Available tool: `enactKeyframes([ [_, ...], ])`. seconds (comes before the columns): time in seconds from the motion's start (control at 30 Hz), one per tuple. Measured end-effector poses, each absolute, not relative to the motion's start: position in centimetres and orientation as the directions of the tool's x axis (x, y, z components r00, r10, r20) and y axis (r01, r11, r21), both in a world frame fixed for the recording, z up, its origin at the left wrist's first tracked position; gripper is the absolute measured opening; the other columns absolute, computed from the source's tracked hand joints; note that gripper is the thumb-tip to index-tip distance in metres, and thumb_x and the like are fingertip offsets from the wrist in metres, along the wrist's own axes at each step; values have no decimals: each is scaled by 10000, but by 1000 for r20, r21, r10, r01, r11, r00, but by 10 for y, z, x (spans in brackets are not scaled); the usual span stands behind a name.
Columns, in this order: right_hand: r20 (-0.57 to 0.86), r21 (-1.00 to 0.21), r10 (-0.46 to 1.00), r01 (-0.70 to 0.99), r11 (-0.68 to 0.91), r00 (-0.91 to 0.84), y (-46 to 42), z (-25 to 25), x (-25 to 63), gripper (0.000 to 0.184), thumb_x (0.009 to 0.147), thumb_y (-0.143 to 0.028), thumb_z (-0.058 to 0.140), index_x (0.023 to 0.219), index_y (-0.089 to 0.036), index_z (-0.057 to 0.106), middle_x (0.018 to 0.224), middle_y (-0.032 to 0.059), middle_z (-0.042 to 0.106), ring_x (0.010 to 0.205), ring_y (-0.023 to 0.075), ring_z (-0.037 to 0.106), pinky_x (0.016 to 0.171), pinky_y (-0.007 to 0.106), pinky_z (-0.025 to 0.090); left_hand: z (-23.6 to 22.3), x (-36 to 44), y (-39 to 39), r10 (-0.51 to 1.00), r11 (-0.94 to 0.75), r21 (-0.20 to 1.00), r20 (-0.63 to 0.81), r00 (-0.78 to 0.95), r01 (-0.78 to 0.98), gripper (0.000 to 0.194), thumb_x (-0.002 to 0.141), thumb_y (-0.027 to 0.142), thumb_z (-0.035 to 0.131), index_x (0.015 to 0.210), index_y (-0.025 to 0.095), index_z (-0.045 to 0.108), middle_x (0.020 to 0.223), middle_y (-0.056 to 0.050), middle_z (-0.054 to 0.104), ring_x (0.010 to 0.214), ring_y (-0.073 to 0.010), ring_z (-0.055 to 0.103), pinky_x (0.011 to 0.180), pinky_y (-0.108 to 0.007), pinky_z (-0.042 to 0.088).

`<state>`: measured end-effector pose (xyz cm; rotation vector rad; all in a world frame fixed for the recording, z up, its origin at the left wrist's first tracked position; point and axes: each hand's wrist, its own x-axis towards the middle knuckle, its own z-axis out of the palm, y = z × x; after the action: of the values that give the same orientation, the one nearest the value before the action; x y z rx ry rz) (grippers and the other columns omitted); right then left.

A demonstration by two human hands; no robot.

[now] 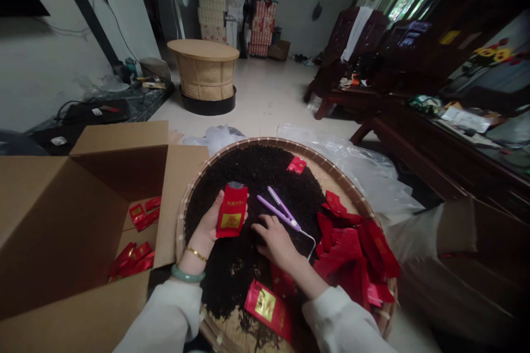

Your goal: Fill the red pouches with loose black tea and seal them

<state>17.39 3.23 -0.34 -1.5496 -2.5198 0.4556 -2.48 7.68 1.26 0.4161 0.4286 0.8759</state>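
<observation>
My left hand [213,215] is closed around a red foil packet [231,210] with a gold label, held upright with its top edge parted. Beneath both hands lies dark, loose dried tea leaves [223,162] on a round woven bamboo tray [351,176]. My right hand [275,240] rests at the tea's surface, fingers bent and slightly apart, its fingertips partly hidden. Just beyond it lies a purple hair straightener [281,212] with its plates apart and a white cord. A larger red packet [269,309] lies near my right forearm. Several flat red packets [348,248] are heaped at the tray's right side.
On the left stands an open cardboard box [174,204] with several red packets [136,259] inside. One small red packet [297,164] sits on the tea's far edge. Clear plastic sheeting [356,165] lies behind the tray. A round wicker table [202,66] and dark wooden furniture [397,127] stand farther off.
</observation>
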Motion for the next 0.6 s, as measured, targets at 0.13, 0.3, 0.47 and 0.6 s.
enactKeyframes([
  [0.13,117,-564,902,719,405,-416,41,-14,166,338,729,-44,597,1017,-214,641,1113,92,551,1053,229,532,885,372,475,14,-25,77,809,567,499,-189,556,-655,648,815,590,537,1206,74,582,834,-121,717,702,-204,677,665,-300,523],
  [0.3,245,-489,866,715,499,-436,45,-20,147,599,732,-343,714,1276,-196,512,1371,187,413,1279,353,360,994,530,368,14,-25,77,802,580,487,-203,561,-653,628,850,567,499,1247,84,554,911,-139,723,802,-236,692,778,-357,523],
  [0.47,191,-244,750,709,661,-633,40,-27,128,981,573,-658,731,1379,-192,422,1483,238,270,1370,462,127,1035,661,169,13,-25,78,785,598,481,-189,591,-641,643,820,564,550,1251,86,552,967,-152,721,894,-266,682,848,-391,507],
  [0.6,170,-140,679,665,734,-714,40,-31,117,636,727,-592,656,1249,-240,564,1372,192,453,1315,398,284,1018,597,245,13,-25,78,782,594,484,-161,602,-642,675,792,570,586,1260,85,547,996,-164,713,921,-281,675,868,-406,498],
])
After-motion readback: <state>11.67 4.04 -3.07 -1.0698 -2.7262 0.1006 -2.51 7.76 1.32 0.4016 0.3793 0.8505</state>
